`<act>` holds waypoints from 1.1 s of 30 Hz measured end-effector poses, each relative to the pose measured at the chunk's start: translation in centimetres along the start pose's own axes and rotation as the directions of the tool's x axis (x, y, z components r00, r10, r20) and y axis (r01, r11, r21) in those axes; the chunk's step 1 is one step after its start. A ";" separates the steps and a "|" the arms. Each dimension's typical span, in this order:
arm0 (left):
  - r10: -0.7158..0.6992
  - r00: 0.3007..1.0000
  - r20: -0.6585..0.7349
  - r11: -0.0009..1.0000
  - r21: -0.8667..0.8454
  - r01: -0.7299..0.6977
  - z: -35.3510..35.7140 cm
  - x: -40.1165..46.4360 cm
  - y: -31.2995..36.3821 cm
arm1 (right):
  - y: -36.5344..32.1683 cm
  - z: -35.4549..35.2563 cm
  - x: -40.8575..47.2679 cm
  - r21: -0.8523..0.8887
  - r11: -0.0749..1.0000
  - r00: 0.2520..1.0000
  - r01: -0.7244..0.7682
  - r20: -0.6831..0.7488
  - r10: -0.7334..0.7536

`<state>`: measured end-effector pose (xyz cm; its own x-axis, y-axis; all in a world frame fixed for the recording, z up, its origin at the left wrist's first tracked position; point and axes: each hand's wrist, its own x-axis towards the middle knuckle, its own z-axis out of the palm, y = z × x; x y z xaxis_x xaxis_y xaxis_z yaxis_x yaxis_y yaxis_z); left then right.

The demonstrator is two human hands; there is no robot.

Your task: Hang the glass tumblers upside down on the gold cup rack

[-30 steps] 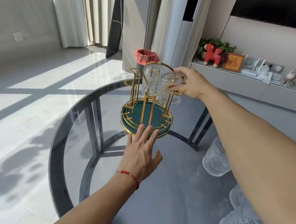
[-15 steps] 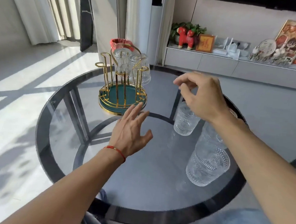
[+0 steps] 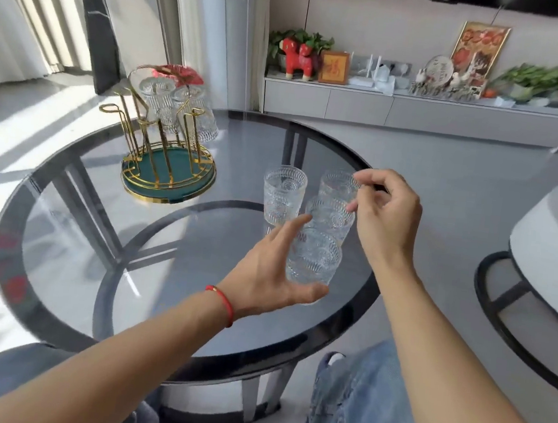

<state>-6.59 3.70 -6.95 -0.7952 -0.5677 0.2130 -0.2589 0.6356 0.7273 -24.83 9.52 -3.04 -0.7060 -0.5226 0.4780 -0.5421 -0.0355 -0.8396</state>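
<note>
Glass, round and dark-rimmed, forms the top of the desk (image 3: 71,241) that carries everything. Toward its far left stands the gold cup rack (image 3: 165,151) on a green tray base, with two hung tumblers (image 3: 178,107) mouth-down on its prongs; motion blur makes it hard to tell exactly which prongs bear them. Four loose tumblers stand upright in a tight cluster near the middle right of the desk: the far-left tumbler (image 3: 283,194), the far-right tumbler (image 3: 338,183), the middle tumbler (image 3: 330,216) and the nearest tumbler (image 3: 313,261). The left hand (image 3: 274,273), with a red cord bracelet (image 3: 223,303) at the wrist, has its grip spread wide around the nearest tumbler, thumb low beside the base and fingers up along the left wall, not visibly clamped. The right hand (image 3: 385,215) hovers above the far-right tumbler, grip loose and empty, fingers curled with thumb and forefinger near its rim.
</note>
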 end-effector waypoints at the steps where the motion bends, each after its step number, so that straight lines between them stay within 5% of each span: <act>1: -0.013 0.999 -0.037 1.000 0.024 0.014 0.4 0.2 0.1 | -0.1 0.0 -0.1 -0.004 1.000 1.000 -0.017 -0.009 0.017; 8: -0.141 0.979 -0.146 0.989 -0.062 0.134 -2.4 0.5 -0.4 | -1.6 0.5 -1.0 0.106 0.992 0.994 0.063 0.087 -0.072; 15: -0.360 0.890 -0.278 0.795 -0.590 0.137 -9.5 0.7 -2.9 | -3.1 3.5 -3.2 0.179 0.972 0.894 0.149 0.397 -0.210; 19: -0.457 0.878 -0.143 0.535 -0.832 0.143 -10.8 0.3 -4.0 | -3.7 6.4 -4.3 0.170 0.985 0.786 -0.020 0.612 -0.090; 23: -0.524 0.846 -0.102 0.440 -0.883 0.165 -11.1 0.1 -4.9 | -4.1 8.9 -4.3 0.148 0.965 0.787 -0.216 0.612 0.082; 26: -0.475 0.878 -0.058 0.383 -0.912 0.148 -11.4 0.1 -5.9 | -4.2 10.2 -3.9 0.243 0.858 0.714 -0.453 0.675 0.186; 30: -0.492 0.856 -0.156 0.607 -0.766 0.210 -12.7 0.2 -8.6 | -3.7 11.6 -3.1 0.331 0.812 0.763 -0.481 0.614 0.203; 33: -0.448 0.798 -0.402 0.890 -0.287 0.355 -13.4 -0.3 -12.3 | -3.7 12.2 -1.9 0.199 0.935 0.860 -0.295 0.482 0.169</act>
<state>4.16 -10.96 -7.15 -0.2979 -0.9486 0.1064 -0.3552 0.2136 0.9101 -15.90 0.25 -4.03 -0.4792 -0.8657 0.1447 -0.2076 -0.0484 -0.9770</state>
